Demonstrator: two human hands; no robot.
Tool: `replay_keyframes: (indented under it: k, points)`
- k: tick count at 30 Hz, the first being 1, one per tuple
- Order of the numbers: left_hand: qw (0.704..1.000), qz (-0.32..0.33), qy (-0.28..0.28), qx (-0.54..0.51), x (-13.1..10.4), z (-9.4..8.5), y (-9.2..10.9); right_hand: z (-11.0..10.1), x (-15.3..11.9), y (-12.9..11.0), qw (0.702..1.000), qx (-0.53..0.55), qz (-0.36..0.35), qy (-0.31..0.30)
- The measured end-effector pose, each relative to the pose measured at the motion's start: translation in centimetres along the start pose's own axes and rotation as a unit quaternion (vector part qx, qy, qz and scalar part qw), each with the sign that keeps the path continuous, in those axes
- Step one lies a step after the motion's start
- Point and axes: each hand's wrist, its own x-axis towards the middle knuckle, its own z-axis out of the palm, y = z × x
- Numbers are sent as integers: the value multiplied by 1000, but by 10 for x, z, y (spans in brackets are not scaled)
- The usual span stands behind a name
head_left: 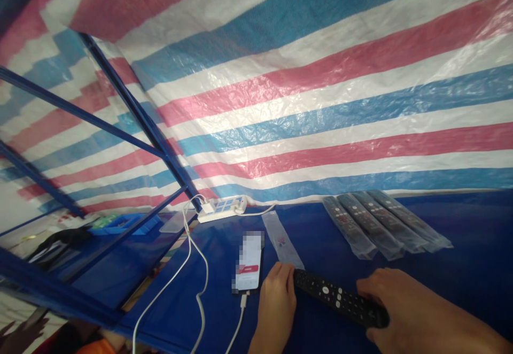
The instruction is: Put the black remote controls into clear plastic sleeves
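Note:
A black remote control (340,299) lies slanted between my two hands, buttons facing up. My right hand (404,306) grips its lower right end between thumb and fingers. At the remote's upper left end is my left hand (277,300), its fingers bent together at the near end of a flat clear plastic sleeve (282,239); the fingertips are partly hidden. Left of that hand, a phone (249,263) with a lit, partly blurred screen is plugged into a white cable (242,305). Several bagged remotes (380,223) lie side by side at the back right.
A white power strip (222,208) with cables sits at the back of the blue table (481,231). Blue metal bars (132,102) and striped sheeting (320,86) stand behind. Lower left show another person's hand (26,335) and a blue tray (124,224).

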Motion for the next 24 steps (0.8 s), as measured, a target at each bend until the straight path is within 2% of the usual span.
replay_keyframes:
  k: [4, 8, 12, 17, 24]
  points:
    - [999, -14, 15, 48, -4, 6, -5, 7, 3, 0, 999, -16, 10, 29]
    - [997, -18, -4, 70, -6, 9, -3, 13, 6, -2, 999, -25, 10, 32]
    - [997, 5, -16, 81, -8, 14, 0, 19, 10, -4, 998, -46, 5, 36]
    - [994, 39, 18, 97, -12, 21, -3, 25, 13, -6, 998, -42, 0, 37]
    - [990, -5, 54, 128, -9, 15, -2, 32, 17, -4, 998, -13, -12, 60]
